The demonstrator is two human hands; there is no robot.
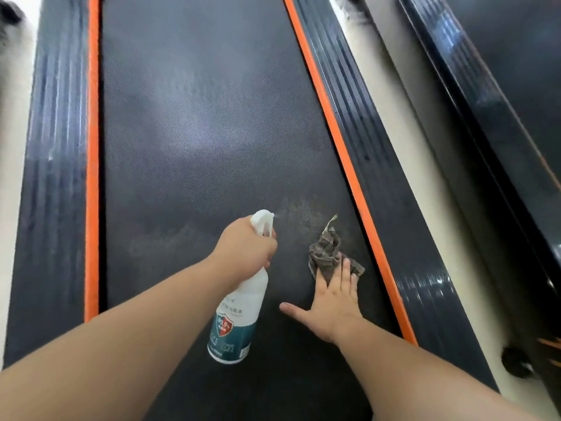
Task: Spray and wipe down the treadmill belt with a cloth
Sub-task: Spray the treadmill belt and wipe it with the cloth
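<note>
Cloth (pixel 326 253), in the head view, lies bunched on the belt (pixel 197 132) straight ahead of your right hand (pixel 331 302), its long axis running away from you, a loose tail farthest from the fingers. That hand lies flat and spread, palm down, fingertips (pixel 346 264) resting on the cloth's near edge, grasping nothing. Your left hand (pixel 246 244) is clenched round the neck of the bottle (pixel 239 305), a finger at the trigger, the bottle's body hanging back toward you below the wrist. The nozzle (pixel 267 215) points ahead and rightward, at the belt just beyond the cloth, where faint mist and a paler damp patch (pixel 300 208) show. So the right hand is the nearer to the cloth; I judge the wipe falls to it, pushing forward and slightly left into the patch, with the orange strip (pixel 349 183) close on its right
</note>
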